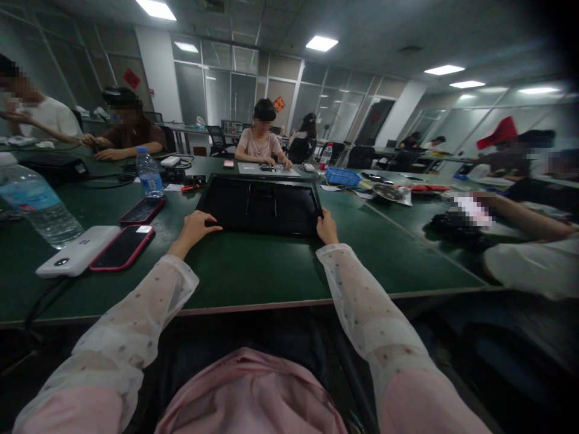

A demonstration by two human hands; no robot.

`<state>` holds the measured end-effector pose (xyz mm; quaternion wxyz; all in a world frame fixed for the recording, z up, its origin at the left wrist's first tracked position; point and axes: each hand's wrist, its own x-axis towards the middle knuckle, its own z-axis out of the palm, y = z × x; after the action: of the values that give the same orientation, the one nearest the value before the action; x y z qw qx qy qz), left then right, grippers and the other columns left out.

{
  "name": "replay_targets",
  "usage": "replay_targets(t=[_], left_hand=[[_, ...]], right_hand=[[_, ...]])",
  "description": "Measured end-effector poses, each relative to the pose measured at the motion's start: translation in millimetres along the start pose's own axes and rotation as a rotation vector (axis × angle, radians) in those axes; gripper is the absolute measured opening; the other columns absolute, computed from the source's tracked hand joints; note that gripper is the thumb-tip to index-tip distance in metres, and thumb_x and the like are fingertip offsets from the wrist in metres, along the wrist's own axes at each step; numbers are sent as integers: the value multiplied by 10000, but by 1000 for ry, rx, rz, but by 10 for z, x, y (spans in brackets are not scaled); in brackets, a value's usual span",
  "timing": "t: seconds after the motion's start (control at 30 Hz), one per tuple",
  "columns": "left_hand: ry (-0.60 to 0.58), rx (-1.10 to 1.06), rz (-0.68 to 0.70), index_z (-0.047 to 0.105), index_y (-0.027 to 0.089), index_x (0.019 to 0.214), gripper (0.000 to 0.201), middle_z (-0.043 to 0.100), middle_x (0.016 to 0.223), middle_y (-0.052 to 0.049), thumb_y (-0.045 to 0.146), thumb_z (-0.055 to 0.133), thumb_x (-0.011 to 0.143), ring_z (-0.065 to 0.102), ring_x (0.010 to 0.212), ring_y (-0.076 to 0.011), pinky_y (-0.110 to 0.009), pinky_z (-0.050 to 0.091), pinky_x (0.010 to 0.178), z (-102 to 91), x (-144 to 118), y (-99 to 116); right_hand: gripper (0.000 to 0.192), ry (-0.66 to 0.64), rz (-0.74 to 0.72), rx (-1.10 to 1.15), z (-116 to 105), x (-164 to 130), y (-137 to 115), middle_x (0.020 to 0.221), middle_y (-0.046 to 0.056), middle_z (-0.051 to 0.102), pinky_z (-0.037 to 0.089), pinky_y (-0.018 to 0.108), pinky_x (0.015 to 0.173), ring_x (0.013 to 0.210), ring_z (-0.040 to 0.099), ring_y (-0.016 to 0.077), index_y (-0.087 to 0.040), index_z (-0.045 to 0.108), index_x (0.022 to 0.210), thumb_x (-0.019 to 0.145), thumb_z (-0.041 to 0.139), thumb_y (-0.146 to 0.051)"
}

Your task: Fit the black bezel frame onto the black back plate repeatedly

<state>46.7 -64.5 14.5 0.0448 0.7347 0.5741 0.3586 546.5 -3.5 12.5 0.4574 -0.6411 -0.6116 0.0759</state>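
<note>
A wide, shallow black rectangular panel [289,208] with a raised rim and a recess in its middle lies on the green table in front of me. It looks like a monitor housing, though I cannot tell for certain. My left hand [197,229] grips its near left corner, thumb laid along the front edge and fingers at the side. At the near right corner, my right hand [327,226] holds the side edge, its fingertips partly hidden by the rim.
On the left stand a large water bottle [38,202], a smaller bottle [149,175], a white power bank [78,250] and two phones, one a red-cased phone [122,248]. A blue basket [342,176] and metal bowl [391,193] sit right. Co-workers surround the green table [253,271].
</note>
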Motion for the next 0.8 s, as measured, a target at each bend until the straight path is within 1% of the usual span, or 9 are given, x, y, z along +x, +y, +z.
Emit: replay_targets(t=[0.13,0.17,0.23,0.33,0.4,0.5,0.57,0.7,0.8], left_hand=[[-25,-16,21,826,259,892,340,779,1084,-114,590,847,816,629,1162,-343,-478,435,1074,27,19,-24],[-13,-23,35,829,257,892,336,774,1107,-118,589,822,840,623,1183,-343,-483,429,1092,33,25,-26],[64,-22,28,838,246,943,325,750,1216,-135,557,754,902,598,1252,-347,-492,415,1132,41,36,-33],[233,-2,-110,821,196,1148,349,684,1374,-179,445,688,943,570,1333,-363,-497,415,1161,44,49,-67],[278,-17,-249,786,148,1241,400,693,1355,-211,372,692,923,607,1307,-375,-495,439,1148,40,63,-113],[236,-69,-424,765,119,1280,436,740,1291,-217,323,707,898,678,1232,-369,-470,488,1108,34,98,-191],[196,-71,-485,754,115,1317,452,747,1313,-202,309,695,913,696,1234,-344,-426,503,1101,34,122,-224],[140,-21,-517,714,70,1405,501,730,1372,-197,300,653,965,698,1258,-303,-357,509,1095,37,146,-229],[115,-7,-510,737,87,1382,474,749,1340,-179,317,648,977,712,1230,-298,-351,521,1073,27,157,-224]], right_hand=[[530,-22,9,-10,6,16,66,1394,234,697,468,637,1178,1314,659,391,-134,586,1453,951,512,-286],[522,-19,9,-7,9,20,83,1394,222,702,468,634,1182,1319,658,384,-145,595,1446,949,519,-285],[523,-10,6,-11,16,26,110,1394,209,708,464,634,1189,1325,658,376,-150,599,1447,944,516,-264],[549,-20,16,-42,21,41,135,1411,227,700,455,632,1197,1338,654,380,-113,592,1465,934,492,-212],[555,-30,25,-55,16,59,149,1422,236,694,449,626,1205,1351,649,381,-96,595,1468,931,492,-194],[542,-36,28,-38,14,92,179,1425,231,696,442,603,1225,1362,648,370,-93,613,1452,928,519,-196],[537,-32,27,-14,27,114,211,1436,226,691,441,576,1237,1375,643,354,-90,617,1447,929,526,-200],[585,-29,20,17,68,150,286,1475,204,672,443,570,1241,1394,628,340,-101,588,1478,901,546,-193],[621,-50,20,20,77,163,314,1477,200,670,450,567,1236,1384,634,341,-104,571,1494,879,576,-192]])
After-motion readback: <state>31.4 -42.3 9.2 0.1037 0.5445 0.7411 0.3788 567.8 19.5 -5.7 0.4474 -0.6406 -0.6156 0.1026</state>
